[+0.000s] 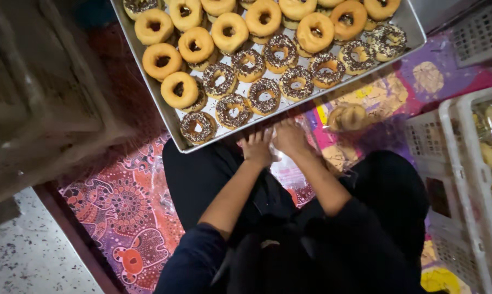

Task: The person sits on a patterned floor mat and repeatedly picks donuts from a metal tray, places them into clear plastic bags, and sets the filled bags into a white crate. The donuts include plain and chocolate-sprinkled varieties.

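Hands, left (257, 148) and right (290, 138), press together on a clear plastic bag (289, 169) beside the doughnut tray (172, 122), whose overhanging edge a careless lift could likely tip.

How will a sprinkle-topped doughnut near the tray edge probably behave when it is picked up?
The sprinkle-topped doughnut is probably soft and light, so a hard pinch may dent it. Its sprinkles look loose and could fall off. It lies flat in the metal tray, so rolling seems unlikely.
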